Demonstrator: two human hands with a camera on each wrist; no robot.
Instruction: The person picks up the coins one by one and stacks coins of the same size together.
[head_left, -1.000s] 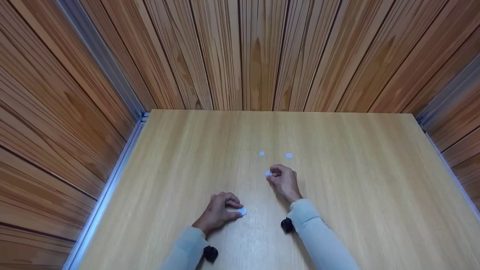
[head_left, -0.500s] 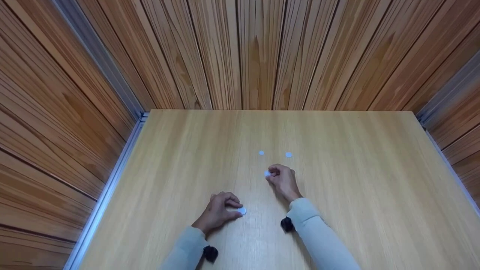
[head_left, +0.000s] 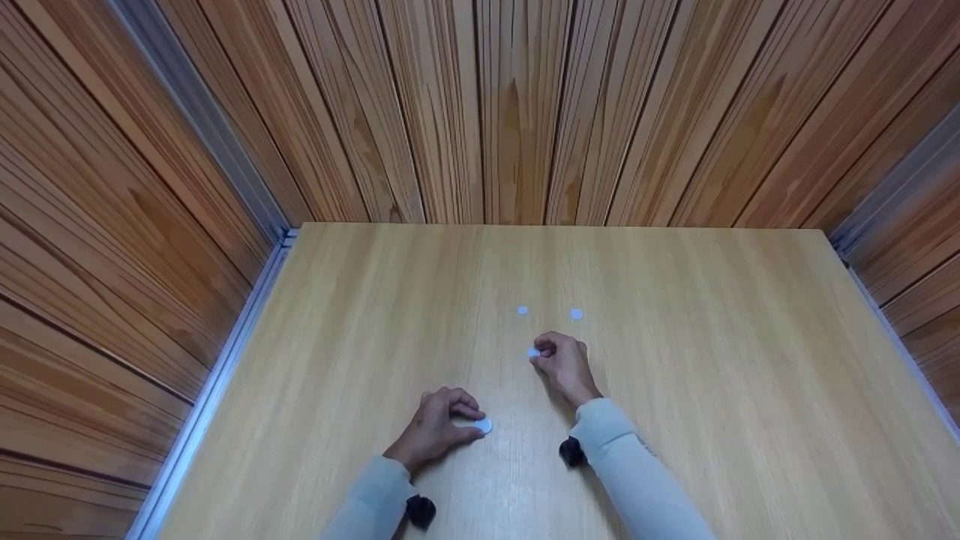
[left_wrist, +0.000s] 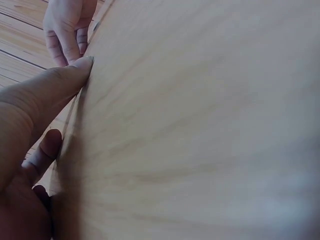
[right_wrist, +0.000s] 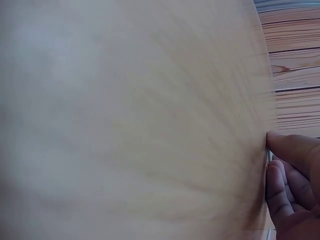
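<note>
In the head view, my left hand [head_left: 439,424] rests low over the table, left of centre. Its thumb and forefinger pinch the edge of a flat white disc [head_left: 484,425] lying on the wood. Farther forward and to the right, my right hand [head_left: 564,367] holds another white disc [head_left: 533,352] between thumb and curled fingers; part of that disc is covered. Beyond it, two more discs lie flat, a smaller one [head_left: 523,310] and a larger one [head_left: 577,313]. From the left wrist, the left thumb [left_wrist: 65,80] is seen against the tabletop. The right fingertips [right_wrist: 272,172] touch the surface in the right wrist view.
The light wooden table [head_left: 720,337] fills the working area. Plank walls [head_left: 510,112] stand behind it and at both sides, with a metal rail [head_left: 217,375] along the left edge. Each sleeve cuff has a black wrist device [head_left: 421,511] beside it.
My right hand has shifted very slightly to the left with its disc. The left hand and its disc stay in place, and the two far discs lie as before.
</note>
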